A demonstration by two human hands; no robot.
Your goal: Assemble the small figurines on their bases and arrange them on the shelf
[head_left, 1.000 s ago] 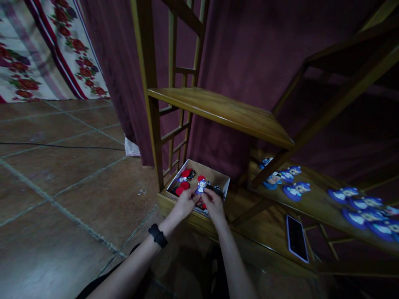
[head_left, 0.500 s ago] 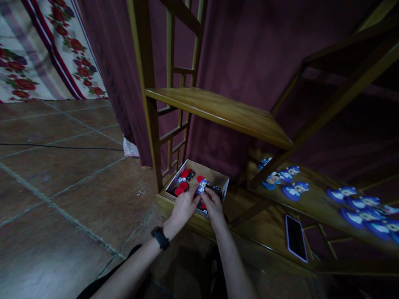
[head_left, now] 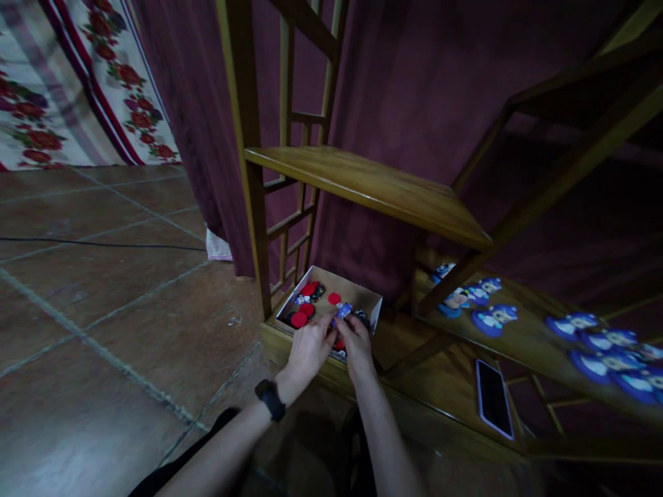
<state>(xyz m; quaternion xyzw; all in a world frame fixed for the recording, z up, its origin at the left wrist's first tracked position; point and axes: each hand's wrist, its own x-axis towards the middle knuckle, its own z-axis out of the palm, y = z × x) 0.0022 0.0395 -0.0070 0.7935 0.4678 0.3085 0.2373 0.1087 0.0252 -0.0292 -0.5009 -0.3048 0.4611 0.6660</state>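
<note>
Your left hand point(head_left: 309, 348) and right hand point(head_left: 356, 345) meet over the near side of the box point(head_left: 365, 298), the fingertips of both grasping one small figure point(head_left: 342, 312) above it. You seem to be partway through turning this piece; the next move calls for a light, sure pinch, since it could slip down into the box. Half a second earlier the figure stood more upright, its front toward you; now it tips to the right, and your left hand reaches further over it. Beyond your fingers, red discs point(head_left: 299, 319) lie inside the box; right of it lies a phone point(head_left: 494, 399), and right of it too, more figures point(head_left: 494, 319) sit on a shelf point(head_left: 533, 346).
</note>
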